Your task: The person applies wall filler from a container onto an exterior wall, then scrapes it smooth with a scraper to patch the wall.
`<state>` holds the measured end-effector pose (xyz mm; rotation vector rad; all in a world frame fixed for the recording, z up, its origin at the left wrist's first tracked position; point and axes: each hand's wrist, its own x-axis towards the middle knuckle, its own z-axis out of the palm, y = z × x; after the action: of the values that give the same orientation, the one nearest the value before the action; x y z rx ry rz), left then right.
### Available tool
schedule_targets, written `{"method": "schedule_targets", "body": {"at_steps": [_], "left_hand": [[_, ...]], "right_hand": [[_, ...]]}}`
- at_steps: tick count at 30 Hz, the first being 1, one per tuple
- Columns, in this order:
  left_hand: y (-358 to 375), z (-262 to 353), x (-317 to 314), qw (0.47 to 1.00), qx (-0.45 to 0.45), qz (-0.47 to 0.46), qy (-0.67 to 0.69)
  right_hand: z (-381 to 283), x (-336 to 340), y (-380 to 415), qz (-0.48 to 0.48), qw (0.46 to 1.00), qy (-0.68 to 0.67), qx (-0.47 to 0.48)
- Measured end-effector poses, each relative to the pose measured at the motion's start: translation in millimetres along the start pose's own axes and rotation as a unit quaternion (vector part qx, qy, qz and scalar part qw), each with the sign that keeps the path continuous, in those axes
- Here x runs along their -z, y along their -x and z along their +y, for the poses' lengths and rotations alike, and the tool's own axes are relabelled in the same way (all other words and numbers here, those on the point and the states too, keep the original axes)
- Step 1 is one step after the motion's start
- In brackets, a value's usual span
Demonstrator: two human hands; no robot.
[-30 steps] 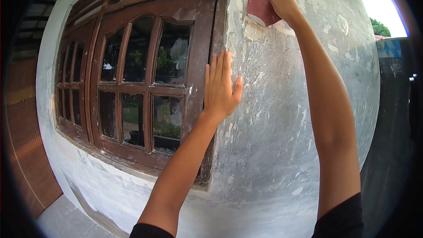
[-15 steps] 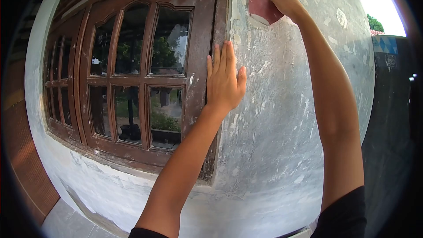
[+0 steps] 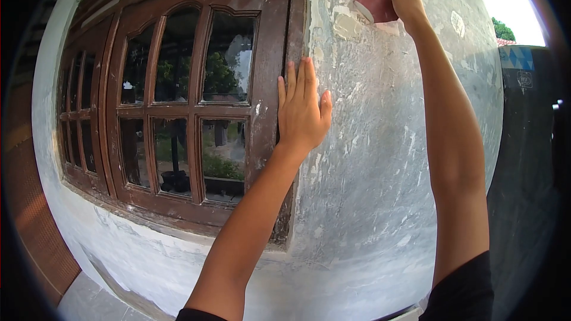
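Observation:
A reddish piece of sandpaper (image 3: 376,1), with a pale curled lower edge, lies against the upper part of the grey wall (image 3: 369,160). My right hand (image 3: 408,5) pinches it by its right side, high up. Lower and to the left, my left hand (image 3: 301,107) rests flat with fingers stretched upward, across the edge of the brown wooden window frame (image 3: 287,202) and the wall. Nothing is in that hand. The wall is patchy, with peeling paint and a pale bare spot (image 3: 347,26) just left of the sandpaper.
Left of my hands is a wooden window with several glass panes (image 3: 228,62). Another chipped pale patch (image 3: 457,24) marks the wall farther right. Beyond the wall's right edge stands a dark surface (image 3: 529,142) with a blue-and-white pattern at its top. Grey tiles (image 3: 89,297) show at lower left.
My right hand has moved the sandpaper to the right and slightly up along the wall, uncovering the pale bare spot. My left hand has stayed in place.

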<state>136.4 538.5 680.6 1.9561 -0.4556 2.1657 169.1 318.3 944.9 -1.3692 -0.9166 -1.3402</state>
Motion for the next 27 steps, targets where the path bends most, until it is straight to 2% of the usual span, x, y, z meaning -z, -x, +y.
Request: {"method": "schedule_targets", "body": {"at_steps": [2,4,6,7,8,10,14,18,20,24,27], "left_hand": [[-1,2,-2,1.0,-0.003,0.004,0.003],[0,2,0,1.0,0.002,-0.003,0.007],[0,3,0,1.0,0.0,-0.002,0.003],[0,2,1,1.0,0.0,-0.001,-0.001],[0,1,1,1.0,-0.001,0.0,-0.002],[1,2,0,1.0,0.005,-0.002,-0.004],[2,2,0,1.0,-0.001,0.002,-0.002],[2,3,-1,1.0,0.003,-0.004,-0.005],[2,3,0,1.0,0.005,-0.004,-0.008],[2,3,0,1.0,0.003,0.001,-0.004],[2,4,-1,1.0,0.0,0.004,-0.005]], "right_hand": [[-6,-1,8,-0.077,0.995,0.012,0.063],[-3,-3,7,-0.105,0.991,0.044,0.069],[-9,-3,9,0.001,0.994,0.103,0.041],[-14,1,13,0.042,0.996,0.072,0.016],[-17,0,19,0.043,0.996,0.07,0.017],[-16,0,30,0.036,0.998,-0.056,-0.013],[-28,-11,55,-0.123,0.992,0.008,-0.001],[-14,-13,48,-0.075,0.994,0.08,0.031],[-29,-1,57,0.036,0.998,0.043,-0.008],[-25,-5,58,-0.016,0.999,-0.023,0.016],[-18,-20,52,-0.042,0.997,0.048,0.04]]}}
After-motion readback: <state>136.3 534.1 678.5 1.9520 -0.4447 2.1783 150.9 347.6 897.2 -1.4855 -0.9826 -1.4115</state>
